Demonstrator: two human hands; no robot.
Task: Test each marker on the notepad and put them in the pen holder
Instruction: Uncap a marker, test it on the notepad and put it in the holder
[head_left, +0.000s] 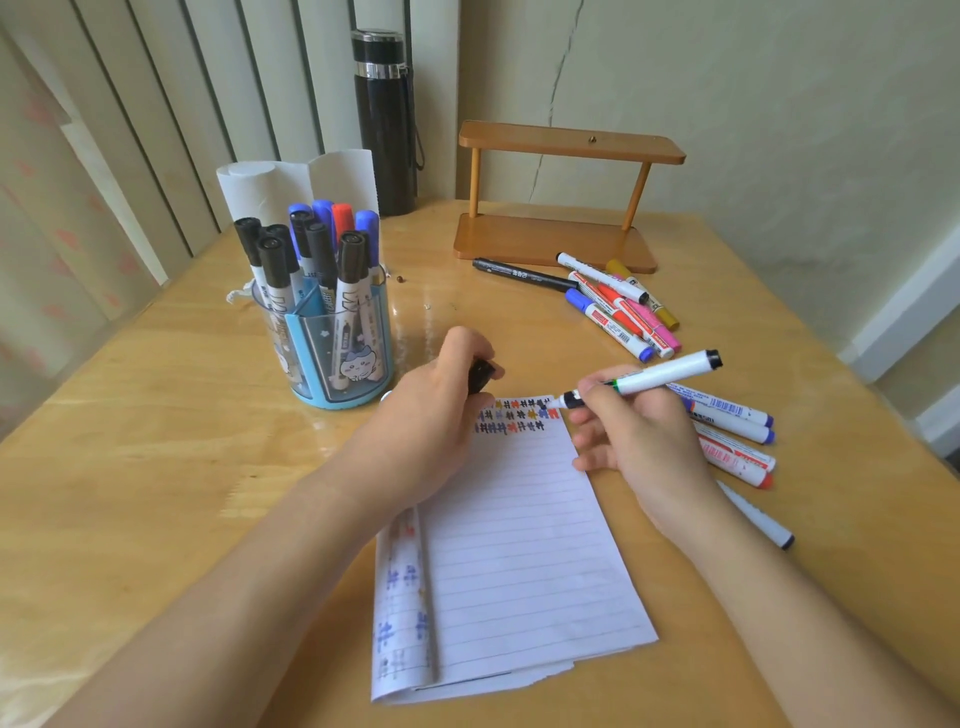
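on the wooden table (156, 467), steady the lined notepad (519, 545) with the left hand (431, 415), fingers curled round the black cap (480, 375), and press lightly with the uncapped white marker (654, 376) pinched in the right hand (639, 431), tip at the pad's top right corner beside the rows of test marks. make one short stroke fully on paper, not over the edge, then recap firmly before reaching left to the blue pen holder (340, 402), crowded with markers.
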